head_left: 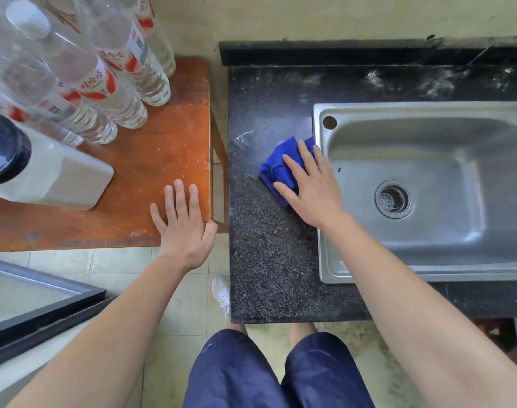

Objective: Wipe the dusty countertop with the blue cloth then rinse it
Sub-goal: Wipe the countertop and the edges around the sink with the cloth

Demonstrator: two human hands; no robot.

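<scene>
The right hand [313, 187], fingers spread flat, is pressing the crumpled blue cloth [276, 169] onto the dark speckled stone bench [269, 260], at nine o'clock from the stainless steel sink [442, 148] and touching its rim. The left hand [183, 228], also spread, is resting flat on the orange-brown wooden table [151, 142]. White dust streaks [413, 81] are lying unwiped at twelve o'clock of the sink. Bunched so small, the cloth is likely risking smeared dust or a missed back strip.

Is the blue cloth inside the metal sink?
No, the blue cloth lies on the dark speckled countertop beside the metal sink, under the right hand.
</scene>
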